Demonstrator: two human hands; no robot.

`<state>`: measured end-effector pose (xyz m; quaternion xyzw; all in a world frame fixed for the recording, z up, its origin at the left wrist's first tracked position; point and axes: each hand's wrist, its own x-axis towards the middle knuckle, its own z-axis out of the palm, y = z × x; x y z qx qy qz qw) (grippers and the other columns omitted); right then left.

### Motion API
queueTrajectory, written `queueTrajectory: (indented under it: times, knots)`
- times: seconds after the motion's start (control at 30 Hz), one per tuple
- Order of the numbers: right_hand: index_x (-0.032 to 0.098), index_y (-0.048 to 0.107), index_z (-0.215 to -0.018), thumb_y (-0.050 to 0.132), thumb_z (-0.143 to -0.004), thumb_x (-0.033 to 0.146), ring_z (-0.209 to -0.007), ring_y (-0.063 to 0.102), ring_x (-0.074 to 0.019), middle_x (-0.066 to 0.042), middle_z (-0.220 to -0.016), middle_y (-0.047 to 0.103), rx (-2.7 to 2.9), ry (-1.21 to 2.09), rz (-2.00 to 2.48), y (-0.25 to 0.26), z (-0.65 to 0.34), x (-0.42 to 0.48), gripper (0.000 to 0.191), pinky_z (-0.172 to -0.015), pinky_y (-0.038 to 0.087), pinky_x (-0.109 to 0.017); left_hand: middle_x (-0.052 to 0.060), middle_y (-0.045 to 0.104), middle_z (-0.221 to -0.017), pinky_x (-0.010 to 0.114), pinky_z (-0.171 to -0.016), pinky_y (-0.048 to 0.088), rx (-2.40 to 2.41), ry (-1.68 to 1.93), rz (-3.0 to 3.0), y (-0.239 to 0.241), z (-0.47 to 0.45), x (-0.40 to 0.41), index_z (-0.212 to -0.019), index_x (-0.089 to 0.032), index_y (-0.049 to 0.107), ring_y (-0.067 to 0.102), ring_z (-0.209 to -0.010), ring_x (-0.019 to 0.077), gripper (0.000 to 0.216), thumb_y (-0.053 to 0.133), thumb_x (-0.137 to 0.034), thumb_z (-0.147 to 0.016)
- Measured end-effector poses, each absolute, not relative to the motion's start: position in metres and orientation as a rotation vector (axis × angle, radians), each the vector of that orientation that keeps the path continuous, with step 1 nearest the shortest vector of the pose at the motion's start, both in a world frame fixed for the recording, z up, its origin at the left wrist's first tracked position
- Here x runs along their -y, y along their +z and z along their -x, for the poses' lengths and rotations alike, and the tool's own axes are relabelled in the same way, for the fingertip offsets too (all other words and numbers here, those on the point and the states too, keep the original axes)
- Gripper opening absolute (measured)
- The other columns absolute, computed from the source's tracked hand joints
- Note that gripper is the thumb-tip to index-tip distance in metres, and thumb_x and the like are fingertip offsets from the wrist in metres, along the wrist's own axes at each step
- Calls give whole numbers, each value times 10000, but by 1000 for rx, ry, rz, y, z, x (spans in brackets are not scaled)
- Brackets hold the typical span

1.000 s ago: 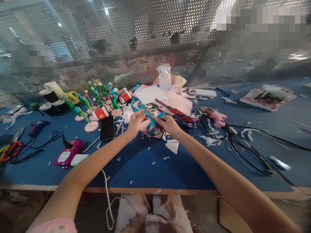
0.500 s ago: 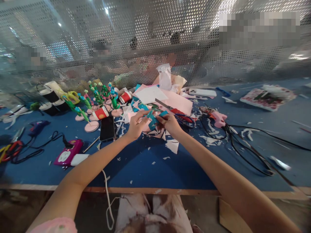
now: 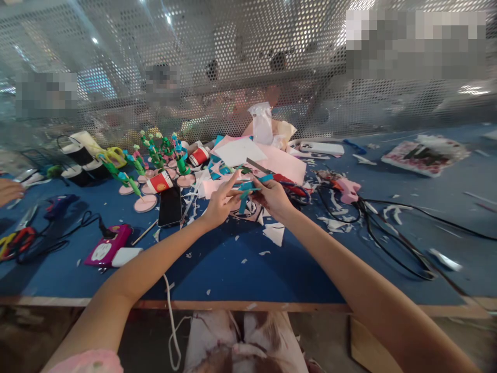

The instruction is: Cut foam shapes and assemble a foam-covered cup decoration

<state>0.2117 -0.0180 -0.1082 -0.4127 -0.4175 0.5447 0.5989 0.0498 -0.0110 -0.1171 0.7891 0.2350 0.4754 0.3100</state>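
Both my hands meet over a heap of paper scraps, working a teal paper piece [image 3: 245, 192] between them. My left hand [image 3: 222, 203] has its fingers closed at the piece's left side, index finger raised. My right hand [image 3: 274, 198] pinches its right end between thumb and fingers. Under and behind them lie pink paper [image 3: 287, 163], a white sheet [image 3: 240, 151] and small cuttings. Red-handled scissors [image 3: 285, 181] rest just beyond my right hand, blades pointing up-left. A black phone [image 3: 170, 206] lies left of my left hand.
Green paper flowers on round pink bases [image 3: 145, 203] stand at left. A magenta power socket [image 3: 108, 245], a blue glue gun [image 3: 62, 204] and scissors [image 3: 23, 228] lie nearer left. A pink glue gun [image 3: 347, 190] with black cables is right. Another person's hand [image 3: 10, 191] shows at far left.
The teal piece has turned flatter between my hands, and my left index finger has lifted. Another person's hand has come in at the far left edge.
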Motion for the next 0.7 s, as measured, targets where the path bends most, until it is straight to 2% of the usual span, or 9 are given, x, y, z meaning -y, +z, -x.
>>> queueTrajectory:
  times: [0.1, 0.23, 0.37, 0.5, 0.7]
  knots:
    - [158, 553, -548, 814, -495, 490, -382, 487, -65, 37, -461, 544, 901, 1314, 944, -108, -210, 17, 425, -401, 443, -199, 68, 717, -1024, 436, -1049, 395, -631, 1294, -2117, -117, -50, 8, -1387, -248, 382, 559, -1172, 219, 619, 618, -317, -820]
    - [155, 544, -532, 837, -462, 454, -359, 452, -50, 50, -438, 523, 853, 1317, 957, -110, -210, 15, 424, -381, 416, -190, 50, 708, -1064, 416, -1042, 418, -596, 1264, -2103, -113, -49, 4, -1378, -260, 399, 566, -1168, 210, 597, 610, -255, -820]
    - [145, 581, -570, 829, -487, 446, -380, 478, -50, 36, -481, 561, 854, 1327, 934, -109, -211, 17, 399, -393, 425, -182, 62, 667, -1162, 450, -1114, 328, -576, 1146, -2135, -106, -46, 5, -1388, -254, 388, 472, -1275, 214, 574, 551, -187, -842]
    - [136, 596, -585, 819, -516, 450, -371, 472, -44, 27, -485, 565, 839, 1338, 938, -105, -211, 19, 391, -378, 422, -171, 98, 602, -1261, 497, -1144, 243, -523, 1060, -2158, -102, -43, 5, -1434, -243, 291, 405, -1326, 222, 654, 526, -140, -832]
    - [141, 588, -579, 806, -569, 425, -370, 477, -43, 30, -473, 560, 826, 1364, 961, -104, -212, 19, 358, -364, 415, -156, 90, 549, -1326, 487, -1132, 270, -510, 1051, -2302, -103, -42, 1, -1452, -267, 220, 396, -1332, 218, 729, 492, -66, -806]
